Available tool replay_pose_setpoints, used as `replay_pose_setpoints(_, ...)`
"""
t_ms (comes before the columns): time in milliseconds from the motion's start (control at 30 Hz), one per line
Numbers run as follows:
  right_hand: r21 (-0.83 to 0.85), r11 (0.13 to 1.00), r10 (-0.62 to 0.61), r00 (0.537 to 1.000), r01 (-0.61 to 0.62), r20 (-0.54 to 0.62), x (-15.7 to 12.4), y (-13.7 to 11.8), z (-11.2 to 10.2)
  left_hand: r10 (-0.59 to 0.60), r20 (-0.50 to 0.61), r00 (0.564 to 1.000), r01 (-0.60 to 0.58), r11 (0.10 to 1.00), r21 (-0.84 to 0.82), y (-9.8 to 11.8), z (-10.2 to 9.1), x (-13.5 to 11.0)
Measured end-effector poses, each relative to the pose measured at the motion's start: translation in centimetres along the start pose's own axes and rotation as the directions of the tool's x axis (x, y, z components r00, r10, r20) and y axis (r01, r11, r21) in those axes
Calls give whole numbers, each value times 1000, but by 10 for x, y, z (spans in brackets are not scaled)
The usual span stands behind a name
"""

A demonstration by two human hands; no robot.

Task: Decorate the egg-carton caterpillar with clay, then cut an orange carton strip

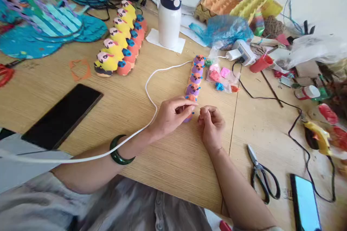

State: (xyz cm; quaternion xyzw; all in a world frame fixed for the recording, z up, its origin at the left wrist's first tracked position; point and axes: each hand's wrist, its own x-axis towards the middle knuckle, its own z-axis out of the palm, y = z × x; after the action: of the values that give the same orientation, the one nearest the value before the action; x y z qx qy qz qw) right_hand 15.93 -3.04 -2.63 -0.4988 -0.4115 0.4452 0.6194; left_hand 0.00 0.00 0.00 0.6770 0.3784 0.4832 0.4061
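Clutter crowded the wooden table [81, 108] on every side of the work. A row of purple painted egg-carton figures [194, 75] lay near the table's middle, running toward the far edge. The left hand [170, 115], a green bangle [118, 150] on its wrist, pinched the row's near end between thumb and fingers; the right hand [210, 124] sat just beside it, fingers curled shut, and whether they held anything could not be told. A white cable [148, 86] curved across the table under the left wrist, close to the row. Toward the far left corner stood a row of yellow and orange figures [120, 39]; a white bottle [170, 11] stood on a paper square by the far edge. A clear bag of coloured clay bits [222, 77] lay just right of the purple row. Scissors [261, 173] and a lit phone [307, 202] lay near the near right edge, a dark phone [62, 115] toward the left.
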Motion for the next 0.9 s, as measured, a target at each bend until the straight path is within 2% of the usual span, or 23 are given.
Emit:
replay_pose_setpoints(167, -62, 998, 6, 1000, -7, -9, -4, -3, -3, 4, 17, 1000, -4, 1000, -3, -1, 3, 0)
replay_pose_setpoints(533, -87, 996, 3, 1000, -4, -11, -3, -3, -1, 45, 37, 998, -45, 999, 12, 2, 3, 1)
replay_pose_setpoints(900, -71, 997, 18, 999, -15, 46, -3, -3, -1, 12, 77, 997, -14, 1000, 27, 3, 4, 1)
